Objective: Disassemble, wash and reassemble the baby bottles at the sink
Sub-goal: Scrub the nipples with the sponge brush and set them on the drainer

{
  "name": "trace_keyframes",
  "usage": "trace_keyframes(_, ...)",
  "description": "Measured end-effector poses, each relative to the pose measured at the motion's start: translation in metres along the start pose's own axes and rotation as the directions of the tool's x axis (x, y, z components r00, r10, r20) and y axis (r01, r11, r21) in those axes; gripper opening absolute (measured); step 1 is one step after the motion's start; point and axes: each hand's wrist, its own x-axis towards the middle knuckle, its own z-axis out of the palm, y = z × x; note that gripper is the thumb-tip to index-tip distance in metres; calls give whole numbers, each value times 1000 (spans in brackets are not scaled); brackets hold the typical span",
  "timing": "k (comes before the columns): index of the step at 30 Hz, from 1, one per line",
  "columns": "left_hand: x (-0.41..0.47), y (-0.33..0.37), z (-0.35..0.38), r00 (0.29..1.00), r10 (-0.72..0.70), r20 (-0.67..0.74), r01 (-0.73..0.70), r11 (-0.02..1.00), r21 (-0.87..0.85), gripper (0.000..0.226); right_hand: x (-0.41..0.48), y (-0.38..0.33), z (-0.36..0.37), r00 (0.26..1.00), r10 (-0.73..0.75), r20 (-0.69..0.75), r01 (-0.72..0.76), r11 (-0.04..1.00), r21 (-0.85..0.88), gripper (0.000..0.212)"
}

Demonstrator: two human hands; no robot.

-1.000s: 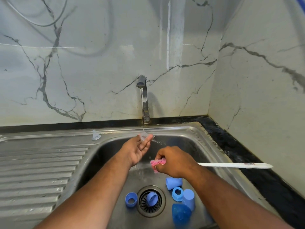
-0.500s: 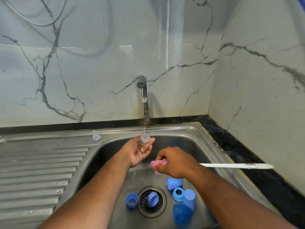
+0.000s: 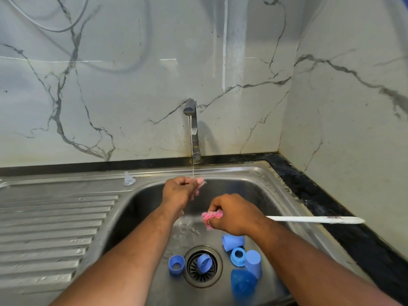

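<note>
Now over the steel sink [image 3: 276,180], with the tap [image 3: 193,129] running, a person rinses baby-bottle pieces. The right hand [image 3: 236,215] is clenched on a pink brush [image 3: 211,217], its white handle jutting back past the wrist and over the sink's edge, where a knock against the rim could jar it loose. Below that fist, blue bottle parts [image 3: 238,256] lie loose around the drain [image 3: 192,277], one ring [image 3: 204,262] resting on the strainer; a dropped brush could scatter them. Ahead and left of the fist, the left hand [image 3: 181,192] curls its fingers under the stream round a small clear part [image 3: 203,182], barely visible. Wet and slick, it could slip out toward the drain.
</note>
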Motion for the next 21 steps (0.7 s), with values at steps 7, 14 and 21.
trace_keyframes(7,4,-5,1,989,131,-66,-107,951,289,27,0,0,0,1000,-4,-9,4,1000,-1,18)
trace_keyframes(14,5,-1,4,981,192,-18,-179,942,284,9,1,0,0,1000,4,-19,-4,1000,10,16)
trace_keyframes(21,6,-3,-4,974,217,56,-223,913,341,13,1,-1,-1,1000,-3,-22,3,1000,16,18)
